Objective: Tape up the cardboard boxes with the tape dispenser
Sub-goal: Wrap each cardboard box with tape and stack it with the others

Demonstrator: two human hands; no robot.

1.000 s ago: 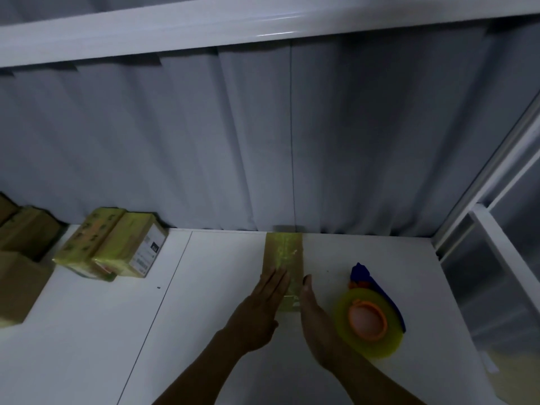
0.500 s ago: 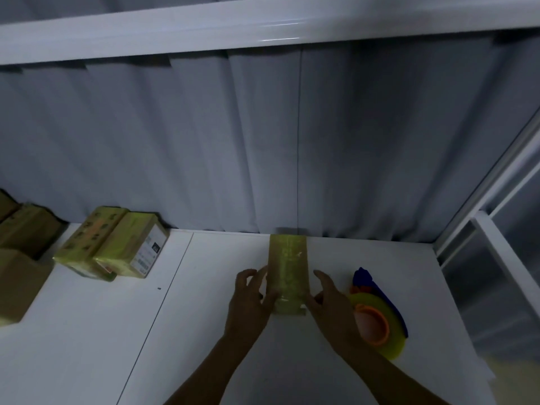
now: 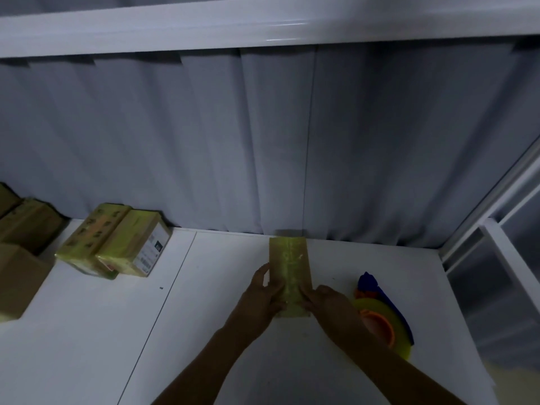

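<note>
A narrow cardboard box point(image 3: 289, 264) with yellowish tape down its top lies lengthwise on the white table point(image 3: 204, 331), its far end against the curtain. My left hand point(image 3: 261, 296) grips its near left side, fingers curled along the edge. My right hand point(image 3: 327, 302) holds the near right side, thumb on the top. The tape dispenser point(image 3: 380, 323), blue with an orange hub and a yellow tape roll, lies on the table just right of my right wrist, and neither hand is on it.
Two taped boxes point(image 3: 117, 247) sit at the back left by the grey curtain point(image 3: 263, 141). Plain brown boxes point(image 3: 20, 258) are stacked at the far left edge. A white frame point(image 3: 496, 244) borders the table on the right.
My hands went from lying flat beside and on the box to gripping its near end from both sides. The box now sits a little nearer to me.
</note>
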